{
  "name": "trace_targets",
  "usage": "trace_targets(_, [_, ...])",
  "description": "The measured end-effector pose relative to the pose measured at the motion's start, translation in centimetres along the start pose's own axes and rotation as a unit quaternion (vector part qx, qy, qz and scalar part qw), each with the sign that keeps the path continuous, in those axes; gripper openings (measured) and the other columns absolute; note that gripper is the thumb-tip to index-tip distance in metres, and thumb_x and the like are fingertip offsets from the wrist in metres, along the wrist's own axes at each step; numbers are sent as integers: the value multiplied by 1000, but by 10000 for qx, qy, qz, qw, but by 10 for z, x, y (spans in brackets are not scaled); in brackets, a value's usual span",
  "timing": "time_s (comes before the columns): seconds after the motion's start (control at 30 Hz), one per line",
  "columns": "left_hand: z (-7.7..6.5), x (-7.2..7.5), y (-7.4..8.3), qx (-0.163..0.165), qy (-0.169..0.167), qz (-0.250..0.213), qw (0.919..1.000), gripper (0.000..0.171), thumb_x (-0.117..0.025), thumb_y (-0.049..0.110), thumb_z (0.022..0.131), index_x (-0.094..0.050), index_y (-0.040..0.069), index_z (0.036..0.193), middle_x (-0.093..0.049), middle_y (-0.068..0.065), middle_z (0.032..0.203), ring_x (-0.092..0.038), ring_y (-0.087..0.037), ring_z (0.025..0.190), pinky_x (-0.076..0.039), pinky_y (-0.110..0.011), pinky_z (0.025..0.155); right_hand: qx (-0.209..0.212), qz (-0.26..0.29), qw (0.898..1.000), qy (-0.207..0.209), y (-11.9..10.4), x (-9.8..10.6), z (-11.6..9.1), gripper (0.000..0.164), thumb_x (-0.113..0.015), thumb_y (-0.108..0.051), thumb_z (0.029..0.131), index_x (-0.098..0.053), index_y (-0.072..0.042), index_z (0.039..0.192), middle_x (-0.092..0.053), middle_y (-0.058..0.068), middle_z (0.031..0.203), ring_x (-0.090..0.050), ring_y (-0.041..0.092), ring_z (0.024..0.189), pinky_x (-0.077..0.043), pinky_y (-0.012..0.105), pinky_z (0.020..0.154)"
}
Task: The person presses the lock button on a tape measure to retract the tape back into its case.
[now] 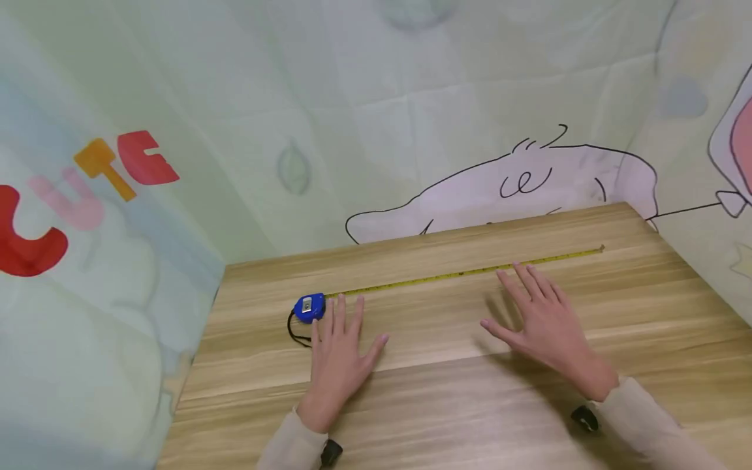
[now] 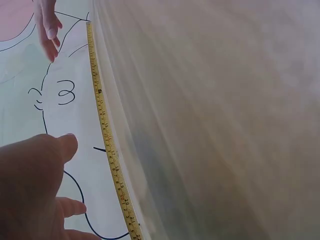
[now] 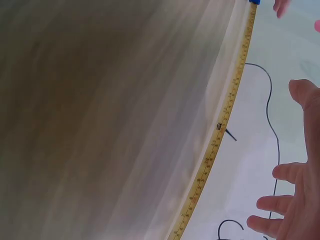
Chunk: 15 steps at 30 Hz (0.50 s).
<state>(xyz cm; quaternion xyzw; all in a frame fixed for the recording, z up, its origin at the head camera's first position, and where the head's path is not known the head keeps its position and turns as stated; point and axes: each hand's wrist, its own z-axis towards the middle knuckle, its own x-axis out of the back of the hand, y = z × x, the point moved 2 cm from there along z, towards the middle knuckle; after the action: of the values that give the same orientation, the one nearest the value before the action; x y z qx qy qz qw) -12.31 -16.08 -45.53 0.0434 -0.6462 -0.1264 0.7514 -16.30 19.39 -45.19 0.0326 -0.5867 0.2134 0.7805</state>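
Note:
A blue tape measure [image 1: 309, 307] lies on the wooden table, its black wrist strap looped toward the left hand. Out of its case the yellow blade [image 1: 411, 281] stretches rightward, ending in a metal hook [image 1: 602, 248]. Fingers spread, the left hand [image 1: 339, 359] is beside the case, fingertips overlapping the start of the blade in the head view. Farther right, the right hand [image 1: 546, 326] hovers with straight, spread fingers, its shadow on the table and its fingertips near the blade. Both wrist views show the blade [image 2: 106, 125] running past the hands, neither gripping anything.
The wooden tabletop [image 1: 423, 418] reaches back to a printed cloth backdrop [image 1: 329, 78] with a cartoon drawing. Coloured letters [image 1: 96, 163] decorate the cloth on the left. The table's right edge slants toward the viewer.

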Motion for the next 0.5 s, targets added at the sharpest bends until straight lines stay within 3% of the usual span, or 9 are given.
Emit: trace_targets(0.5, [-5,2,-30,-21,308,108,9995,78,-63,53,103,-40,12,164,-28,-28,170,-23,-47,158,-27,-74,120,-390,315,9987,-13,32,4,3,82,-70,-59,95,-52,-3,151,-42,29,159,-40,52,145,-33,71,116])
